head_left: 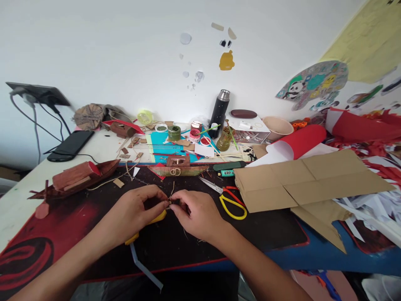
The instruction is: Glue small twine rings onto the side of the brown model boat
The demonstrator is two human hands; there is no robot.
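Observation:
Over the dark mat, my left hand (140,207) and my right hand (197,211) meet fingertip to fingertip. Both pinch a short piece of thin brown twine (173,189), one end of which sticks up between them; the rest is hidden by my fingers. Below my left hand lies a yellow tool (132,238), mostly covered, with a pale grey strip (144,267) running from it. Just beyond my hands sits a small greenish-brown model boat (188,171) with a twine loop on its side. Scissors (233,203) with red and yellow handles lie partly spread, right of my right hand.
A reddish-brown model boat (77,177) stands at left near a black phone-like device (70,146). Paint jars (174,133) and a black thermos (219,113) stand behind. Cardboard sheets (307,177) and a red paper roll (305,140) cover the right side.

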